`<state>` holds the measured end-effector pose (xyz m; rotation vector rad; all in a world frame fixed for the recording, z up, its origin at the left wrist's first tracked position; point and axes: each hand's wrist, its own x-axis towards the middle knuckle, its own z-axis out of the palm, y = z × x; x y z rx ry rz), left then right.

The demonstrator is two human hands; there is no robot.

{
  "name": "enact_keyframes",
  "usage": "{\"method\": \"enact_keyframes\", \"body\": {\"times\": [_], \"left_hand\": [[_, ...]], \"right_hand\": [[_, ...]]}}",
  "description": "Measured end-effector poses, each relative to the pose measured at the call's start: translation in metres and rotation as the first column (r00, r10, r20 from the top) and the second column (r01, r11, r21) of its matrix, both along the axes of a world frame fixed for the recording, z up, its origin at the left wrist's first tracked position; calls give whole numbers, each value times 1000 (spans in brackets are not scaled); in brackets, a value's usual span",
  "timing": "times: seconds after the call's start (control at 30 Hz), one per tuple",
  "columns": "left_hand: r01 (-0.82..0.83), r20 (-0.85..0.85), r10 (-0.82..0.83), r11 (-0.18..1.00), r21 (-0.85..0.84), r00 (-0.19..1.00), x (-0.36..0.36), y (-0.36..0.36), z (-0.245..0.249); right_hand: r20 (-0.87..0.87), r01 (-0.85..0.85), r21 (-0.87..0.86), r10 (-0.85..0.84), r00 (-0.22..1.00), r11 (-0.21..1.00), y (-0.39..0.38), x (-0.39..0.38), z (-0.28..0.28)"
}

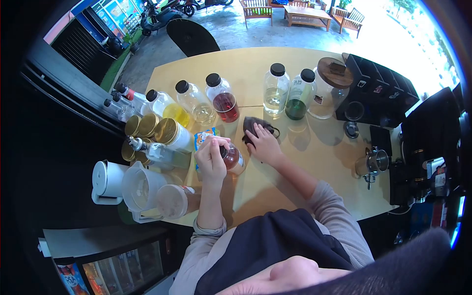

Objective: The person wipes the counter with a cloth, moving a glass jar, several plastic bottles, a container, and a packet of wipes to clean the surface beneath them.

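Note:
My left hand (211, 161) is closed around the dark-capped top of a bottle of reddish-brown liquid (235, 161), which stands on the table with a pale label on its side. Part of the bottle's cap is hidden by my fingers. My right hand (263, 142) lies over a crumpled dark cloth (250, 127), fingers stretched out and resting on it. Just behind my left hand is a blue patterned packet (205, 133), partly covered.
Bottles with black caps, among them a red one (226, 105) and a green one (297, 105), line the far side. Gold-lidded jars (167, 131), a spray bottle (164, 153) and pitchers (140, 187) crowd the left. A wooden-lidded jar (322, 98) and metal jigger (377, 161) stand right.

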<state>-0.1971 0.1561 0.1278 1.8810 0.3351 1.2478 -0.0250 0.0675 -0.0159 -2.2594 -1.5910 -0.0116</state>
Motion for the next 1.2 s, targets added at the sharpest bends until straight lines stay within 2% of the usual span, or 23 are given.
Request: {"method": "enact_keyframes", "body": {"times": [0.03,0.07,0.13,0.27,0.33,0.37,0.47,0.63,0.73,0.83,0.87,0.93,0.97,1.03,1.07,1.13,1.2], "left_hand": [[3,-3,-3,1000,1,1000,0,0,1],[6,-2,-6,1000,-1,1000,0,0,2],[-9,-20,9,1000,-14,1000,0,-2,3],[-2,-40,1,1000,-18,999,-2,-3,3],[-9,-67,8,1000,-15,998,-2,-4,5],[-9,-70,8,1000,-13,998,-1,-4,5],[-12,-65,11,1000,-16,998,-2,-3,5],[4,-27,-5,1000,-11,1000,-1,-1,2],[5,-5,-5,1000,-6,1000,0,-2,3],[4,-4,-4,1000,10,1000,0,0,0],[7,1,-7,1000,9,1000,0,1,0],[6,-23,-6,1000,-4,1000,-1,2,0],[8,-21,-9,1000,-5,1000,-1,1,1],[10,-70,-11,1000,-19,998,-3,0,4],[16,-69,-18,1000,-19,997,-3,0,3],[69,-50,-71,997,-44,996,-3,2,1],[64,-56,-66,997,-41,996,-3,2,2]], "right_hand": [[-113,-47,-25,44,993,999,-6,1,6],[-113,-44,-27,41,993,999,-7,3,5],[-9,-64,74,64,998,995,-11,6,0],[26,12,119,-16,1000,993,19,6,-24],[69,107,32,-109,992,994,42,13,-27],[31,128,-31,-127,991,991,55,17,-24],[55,218,-86,-214,975,972,83,22,-18],[73,253,-145,-244,967,957,89,23,-16],[57,176,-46,-173,983,983,68,23,-22],[84,17,166,-32,996,986,29,11,-26],[90,20,165,-35,995,986,13,6,-22],[4,-113,184,114,993,976,-19,-4,-14],[5,-111,183,111,994,977,-36,-7,-13],[-100,-276,207,301,948,939,-67,-6,-11],[-99,-271,206,295,950,940,-78,1,-8],[-235,-359,160,389,891,919,-94,14,-1],[-188,-299,144,323,927,943,-92,20,2]]}}
